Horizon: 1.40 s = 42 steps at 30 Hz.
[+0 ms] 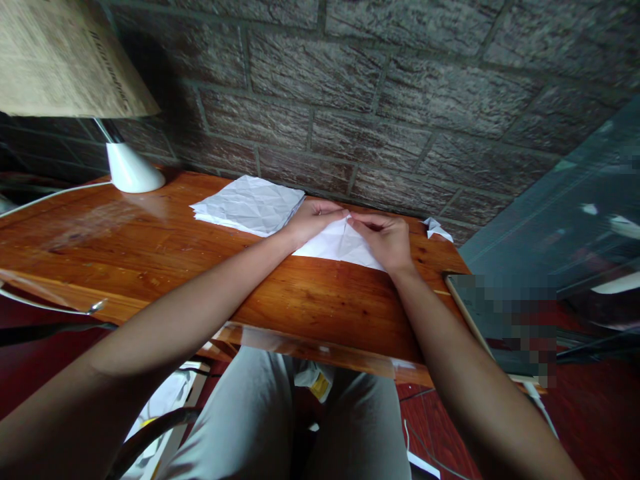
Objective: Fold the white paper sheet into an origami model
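A creased white sheet of paper (336,245) lies flat on the glossy reddish-brown wooden table (300,300), near its far edge by the brick wall. Both hands meet at the sheet's upper point: the left hand (311,222) comes in from the left and the right hand (385,239) from the right, their fingertips pinched together on the paper's top corner, almost touching each other. The sheet already carries fold lines fanning down from that corner.

Judging by the grip, the step in hand is a fold being set or sharpened at the tip of the sheet. The next move would call for holding the corner aligned while a finger runs along the crease to press it flat against the table.

Just to the left of the left hand sits a stack of crumpled white paper sheets (250,204), touching or nearly touching the wrist. A small white folded paper scrap (437,229) rests apart, to the right of the right hand. Farther left stands a white-based lamp (131,167) with a tan shade. The dark textured brick wall (400,100) rises behind everything.
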Available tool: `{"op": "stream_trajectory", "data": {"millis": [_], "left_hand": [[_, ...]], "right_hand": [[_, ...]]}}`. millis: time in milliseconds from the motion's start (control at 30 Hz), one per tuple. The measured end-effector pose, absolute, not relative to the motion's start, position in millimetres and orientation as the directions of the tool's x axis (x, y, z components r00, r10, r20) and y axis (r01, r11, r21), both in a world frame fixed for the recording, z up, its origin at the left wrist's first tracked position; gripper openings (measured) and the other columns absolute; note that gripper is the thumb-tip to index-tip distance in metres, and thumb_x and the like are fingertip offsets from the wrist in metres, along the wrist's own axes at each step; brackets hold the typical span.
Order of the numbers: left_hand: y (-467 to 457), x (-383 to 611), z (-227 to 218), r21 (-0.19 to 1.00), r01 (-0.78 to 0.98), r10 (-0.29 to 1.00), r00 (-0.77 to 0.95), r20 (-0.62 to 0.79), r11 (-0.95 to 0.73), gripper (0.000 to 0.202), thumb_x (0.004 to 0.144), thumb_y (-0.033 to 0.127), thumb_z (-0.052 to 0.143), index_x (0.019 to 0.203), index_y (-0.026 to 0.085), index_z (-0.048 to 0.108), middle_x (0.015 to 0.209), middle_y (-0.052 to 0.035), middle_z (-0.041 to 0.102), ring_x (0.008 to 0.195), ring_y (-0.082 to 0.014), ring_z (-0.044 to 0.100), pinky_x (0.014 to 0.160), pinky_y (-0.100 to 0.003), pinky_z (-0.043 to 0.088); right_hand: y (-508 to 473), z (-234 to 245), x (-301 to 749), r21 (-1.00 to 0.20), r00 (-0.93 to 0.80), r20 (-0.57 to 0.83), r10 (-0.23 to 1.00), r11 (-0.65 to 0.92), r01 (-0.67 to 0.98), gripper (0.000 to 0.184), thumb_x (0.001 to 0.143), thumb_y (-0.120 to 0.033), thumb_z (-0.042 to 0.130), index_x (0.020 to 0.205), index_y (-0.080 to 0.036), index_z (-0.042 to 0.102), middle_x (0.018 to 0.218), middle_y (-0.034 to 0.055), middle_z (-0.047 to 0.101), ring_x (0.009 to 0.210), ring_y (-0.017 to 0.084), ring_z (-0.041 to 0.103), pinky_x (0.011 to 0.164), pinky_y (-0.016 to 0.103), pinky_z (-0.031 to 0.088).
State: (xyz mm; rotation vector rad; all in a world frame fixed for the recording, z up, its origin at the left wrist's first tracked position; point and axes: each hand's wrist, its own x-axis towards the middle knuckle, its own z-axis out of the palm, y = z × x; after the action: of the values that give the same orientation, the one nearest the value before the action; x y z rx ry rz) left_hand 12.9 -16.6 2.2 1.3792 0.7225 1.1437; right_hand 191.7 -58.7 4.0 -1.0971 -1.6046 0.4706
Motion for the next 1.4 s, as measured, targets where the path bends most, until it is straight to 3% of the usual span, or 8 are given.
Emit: {"op": "stream_trajectory", "data": {"millis": [500,1067,1400], "left_hand": [[-18,13,1,0.957,-0.235,0.918,0.317,0.24,-0.169,0.032,0.063,0.039,0.089,0.083,0.015,0.081,0.088,-0.0067,0.08,0.081,-0.0191,0.07,0.086,-0.036,0.053],[-11,12,-3,0.943,-0.259,0.893,0.344,0.29,-0.207,0.036,0.061,0.041,0.091,0.084,0.015,0.081,0.086,-0.007,0.08,0.076,-0.0174,0.069,0.08,-0.035,0.053],[-7,11,-4,0.945,-0.213,0.876,0.367,0.313,-0.249,0.043,0.068,0.048,0.087,0.094,0.014,0.081,0.097,-0.0092,0.08,0.089,-0.0213,0.071,0.087,-0.038,0.054]], "right_hand": [[-59,5,190,-0.763,0.012,0.552,0.834,0.499,0.412,0.016,0.082,-0.033,0.077,0.093,-0.024,0.084,0.099,0.0032,0.082,0.088,0.023,0.078,0.084,0.035,0.06],[-53,-1,190,-0.814,0.029,0.521,0.853,0.487,0.319,0.022,0.079,-0.035,0.079,0.096,-0.023,0.083,0.098,0.0052,0.082,0.085,0.023,0.077,0.084,0.038,0.061],[-52,-2,192,-0.794,0.047,0.547,0.836,0.5,0.345,0.023,0.079,-0.035,0.079,0.099,-0.024,0.083,0.1,0.0042,0.082,0.084,0.024,0.077,0.084,0.041,0.062]]}}
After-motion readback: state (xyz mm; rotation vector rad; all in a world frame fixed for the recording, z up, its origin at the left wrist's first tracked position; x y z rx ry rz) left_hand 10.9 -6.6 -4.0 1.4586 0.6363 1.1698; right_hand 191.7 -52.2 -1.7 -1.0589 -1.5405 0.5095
